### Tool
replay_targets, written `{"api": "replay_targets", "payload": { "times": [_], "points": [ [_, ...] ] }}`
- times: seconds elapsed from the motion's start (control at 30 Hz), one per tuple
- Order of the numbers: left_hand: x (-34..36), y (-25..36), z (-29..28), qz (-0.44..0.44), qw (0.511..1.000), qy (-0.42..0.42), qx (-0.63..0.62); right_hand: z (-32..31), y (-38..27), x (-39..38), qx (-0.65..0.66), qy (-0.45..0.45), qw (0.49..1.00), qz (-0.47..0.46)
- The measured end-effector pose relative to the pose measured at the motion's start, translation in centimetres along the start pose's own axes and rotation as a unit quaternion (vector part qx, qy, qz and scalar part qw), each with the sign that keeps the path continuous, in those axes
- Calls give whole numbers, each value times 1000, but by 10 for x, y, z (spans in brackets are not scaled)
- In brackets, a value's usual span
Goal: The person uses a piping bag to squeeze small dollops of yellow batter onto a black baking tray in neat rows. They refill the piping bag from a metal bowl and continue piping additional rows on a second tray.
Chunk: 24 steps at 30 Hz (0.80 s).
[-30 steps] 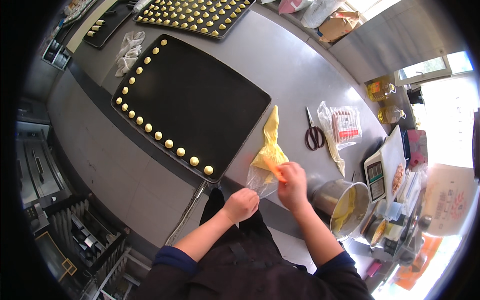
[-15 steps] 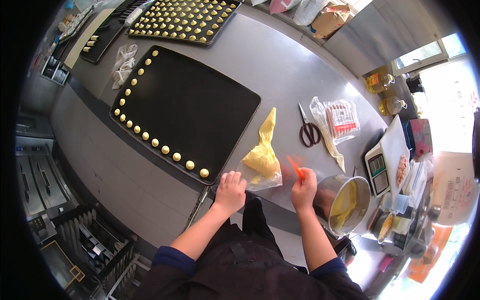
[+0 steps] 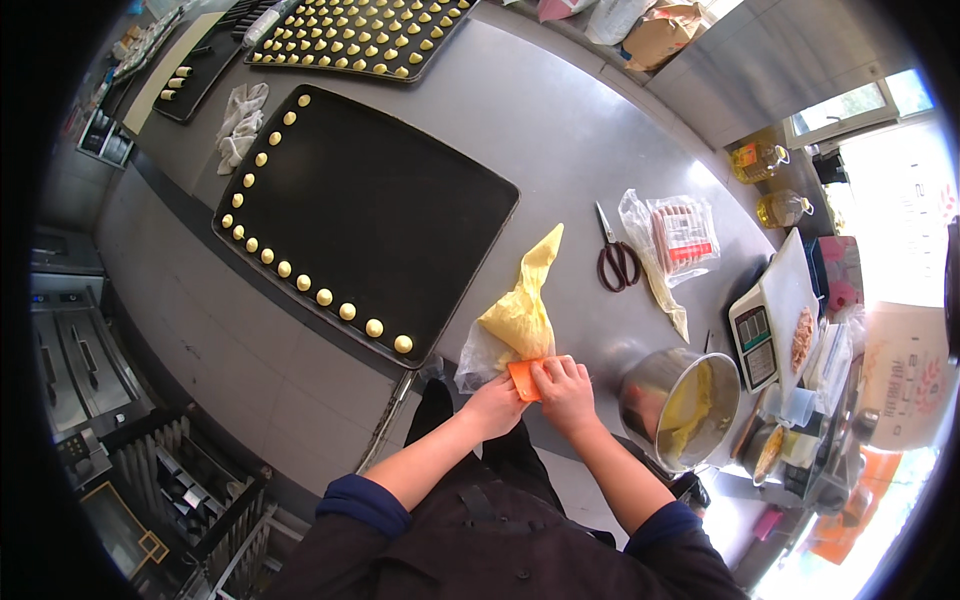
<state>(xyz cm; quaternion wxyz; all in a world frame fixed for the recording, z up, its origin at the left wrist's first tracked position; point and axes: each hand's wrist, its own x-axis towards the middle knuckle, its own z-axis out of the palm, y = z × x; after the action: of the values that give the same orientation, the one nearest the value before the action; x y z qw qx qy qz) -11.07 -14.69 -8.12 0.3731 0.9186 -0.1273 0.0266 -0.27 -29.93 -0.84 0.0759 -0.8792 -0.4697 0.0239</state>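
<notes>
Batter is filling a clear piping bag (image 3: 520, 318) lying flat on the steel table (image 3: 600, 140), just beside the dark baking tray (image 3: 380, 215). Right hand (image 3: 566, 392) is pinching an orange scraper (image 3: 524, 379) against the bag's wide end; left hand (image 3: 497, 404) is gripping that end (fingers curled). Pressing unevenly could be squeezing batter out the open end. Scissors (image 3: 615, 258) are lying near.

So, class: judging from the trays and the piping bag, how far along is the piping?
Done: one full tray and dots along two edges of the black tray. In hand: the left hand and right hand press an orange scraper on the piping bag. Left: the black tray's bare middle.
</notes>
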Motion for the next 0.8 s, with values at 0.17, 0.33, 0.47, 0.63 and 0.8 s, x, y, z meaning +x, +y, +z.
{"api": "replay_targets", "payload": {
  "times": [0.17,0.33,0.47,0.63,0.8],
  "points": [
    [-3,-4,12,18,997,18,75,17,-3,12,-40,3,999,-22],
    [-6,-6,15,21,986,-136,97,32,1,36,-48,35,998,-19],
    [2,-1,1,5,991,-116,60,24,7,48,-24,45,999,10],
    [9,10,-9,-24,989,-142,-21,-7,-12,34,14,53,998,26],
    [5,15,5,-116,958,-123,-230,25,-46,44,-42,40,998,38]
  ]
}}
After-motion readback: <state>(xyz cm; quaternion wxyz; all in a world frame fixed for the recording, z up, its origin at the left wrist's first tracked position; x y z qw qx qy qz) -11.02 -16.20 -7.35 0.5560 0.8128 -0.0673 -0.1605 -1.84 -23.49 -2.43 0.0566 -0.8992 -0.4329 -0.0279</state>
